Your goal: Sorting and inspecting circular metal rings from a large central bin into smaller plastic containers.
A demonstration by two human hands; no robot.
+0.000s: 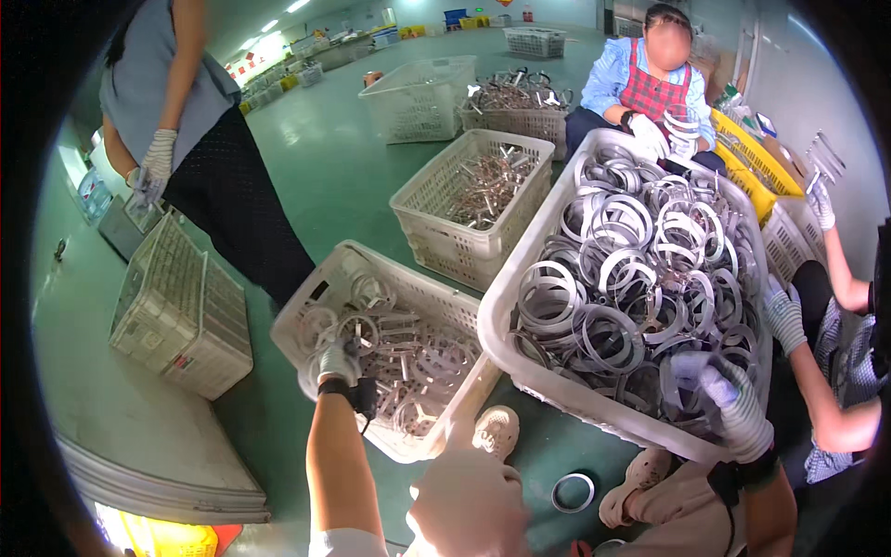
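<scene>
1. hands: left hand (pixel 336 362), gloved, sits inside the smaller white crate (pixel 306 306) near its left wall, grip closed on a metal ring part (pixel 357 330); right hand (pixel 733 404), gloved, is over the near right corner of the big white crate (pixel 520 306), grip closed on a pale ring (pixel 689 369) lifted from the heap of grey rings (pixel 631 278).
2. risk, snagging: rings in the big crate lie interlocked and overlapping. judged likely that pulling one up drags neighbours with it, and these could tip over the near rim onto the floor.
3. risk, dropped part: one loose ring (pixel 573 492) lies on the green floor just beside the person's shoes (pixel 497 429). stepping or shifting a foot could roll or bend it, or cause a slip.
4. risk, cuts: ring edges look thin and stamped; exact sharpness cannot be told. gloves cover the hands only, forearms are bare, and the left forearm crosses the near rim of the smaller crate.
5. risk, crowding: a co-worker's gloved hand (pixel 784 316) reaches toward the right wall of the big crate, close to the right hand. two hands drawing from one corner could collide or knock a ring loose.
6. risk, mixing: the two crates touch along one wall; a part released short of the smaller crate could fall back into the wrong pile or between the crates.
</scene>
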